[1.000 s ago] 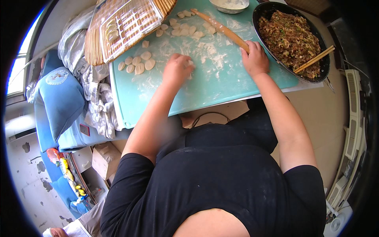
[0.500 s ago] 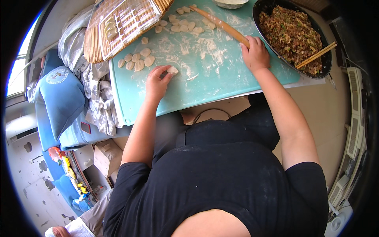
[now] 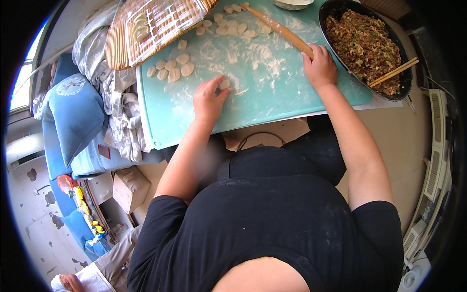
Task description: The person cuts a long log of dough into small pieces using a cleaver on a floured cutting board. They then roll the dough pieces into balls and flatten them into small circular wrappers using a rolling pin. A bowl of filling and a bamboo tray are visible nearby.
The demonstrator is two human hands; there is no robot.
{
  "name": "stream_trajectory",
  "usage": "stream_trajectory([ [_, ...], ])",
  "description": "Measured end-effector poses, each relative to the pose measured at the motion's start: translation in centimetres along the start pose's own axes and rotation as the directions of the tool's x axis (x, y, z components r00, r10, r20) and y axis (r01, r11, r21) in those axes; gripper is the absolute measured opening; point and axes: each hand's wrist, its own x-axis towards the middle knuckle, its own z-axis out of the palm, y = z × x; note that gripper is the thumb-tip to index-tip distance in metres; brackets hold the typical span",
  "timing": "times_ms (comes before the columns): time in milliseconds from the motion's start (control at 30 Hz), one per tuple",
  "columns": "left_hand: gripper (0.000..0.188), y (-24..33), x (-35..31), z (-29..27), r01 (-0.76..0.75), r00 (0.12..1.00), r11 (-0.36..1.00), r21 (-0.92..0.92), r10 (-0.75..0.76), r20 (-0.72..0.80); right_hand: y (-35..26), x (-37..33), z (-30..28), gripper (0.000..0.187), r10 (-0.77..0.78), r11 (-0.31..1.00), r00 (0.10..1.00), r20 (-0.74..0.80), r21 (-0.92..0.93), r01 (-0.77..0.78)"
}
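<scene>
My left hand (image 3: pixel 209 101) rests at the middle of the floured teal mat (image 3: pixel 272 104), thumb and fingers closed about a small pale dough piece (image 3: pixel 224 84). To the right, my right hand (image 3: pixel 320 66) grips the near end of a wooden rolling pin (image 3: pixel 282 30), which slants away to the far left. Several flattened dough rounds (image 3: pixel 187 69) lie together left of my left hand. Beyond them, more small dough pieces (image 3: pixel 232 28) are scattered near the far edge, and one lone piece (image 3: pixel 182 44) sits between the two groups.
A black pan (image 3: pixel 325 29) of minced filling (image 3: pixel 362 46), with chopsticks (image 3: pixel 394 73) across its rim, stands at the right. A woven tray (image 3: pixel 116 48) with shaped dumplings overhangs the mat's far left. At the far edge is a bowl (image 3: pixel 293 5). Another person's hand (image 3: pixel 71 282) shows lower left.
My left hand has shifted right and slightly farther along with the dough piece. My right hand keeps hold of the rolling pin. The whole view has shifted a little.
</scene>
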Motion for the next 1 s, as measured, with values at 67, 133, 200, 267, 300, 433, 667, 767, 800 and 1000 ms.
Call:
stream_trajectory([
  [67, 0.039, -0.1, 0.0, -0.2, -0.040, 0.999, 0.999, 0.027, 0.039, 0.017, -0.1, 0.0, -0.1, 0.028, -0.004, 1.000, 1.000, -0.010, 0.003, 0.004],
  [133, 0.040, -0.3, 0.2, -0.2, -0.028, 0.998, 0.999, 0.032, 0.026, 0.062, -0.1, 0.0, -0.1, 0.027, -0.003, 1.000, 1.000, -0.019, -0.014, 0.003],
  [200, 0.035, 0.6, 1.2, -0.7, -0.044, 0.996, 0.996, 0.077, 0.038, 0.078, -0.2, 0.1, -0.2, 0.028, 0.018, 1.000, 1.000, 0.016, -0.023, -0.018],
  [267, 0.034, 1.4, 2.6, -1.1, -0.054, 0.996, 0.996, 0.071, 0.049, 0.070, -0.1, 0.1, -0.2, 0.028, 0.020, 0.999, 1.000, 0.020, -0.029, -0.019],
  [300, 0.035, 1.4, 3.8, -0.9, -0.052, 0.997, 0.998, 0.045, 0.049, 0.054, -0.1, 0.1, -0.2, 0.028, 0.008, 1.000, 1.000, 0.010, -0.027, -0.008],
  [433, 0.044, 0.3, 6.0, 2.4, -0.092, 0.996, 0.917, 0.388, 0.084, 0.038, -0.3, 0.1, 0.0, 0.028, -0.005, 1.000, 1.000, -0.005, 0.012, 0.005],
  [667, 0.055, -1.1, 5.7, 3.0, -0.216, 0.956, 0.864, 0.454, 0.093, 0.278, 0.1, -0.3, -0.1, 0.028, -0.002, 1.000, 1.000, -0.020, 0.015, 0.003],
  [767, 0.055, -0.2, 5.1, 2.8, -0.234, 0.953, 0.836, 0.496, 0.096, 0.288, 0.2, -0.3, 0.0, 0.027, -0.006, 1.000, 1.000, -0.023, 0.020, 0.006],
  [800, 0.056, -0.1, 5.2, 2.8, -0.221, 0.952, 0.848, 0.483, 0.079, 0.297, 0.1, -0.3, 0.0, 0.027, -0.004, 1.000, 1.000, -0.022, 0.017, 0.004],
  [1000, 0.045, -1.7, 6.2, 3.1, -0.187, 0.973, 0.933, 0.308, 0.132, 0.191, -0.1, 0.0, -0.4, 0.027, 0.012, 1.000, 1.000, 0.025, 0.008, -0.013],
])
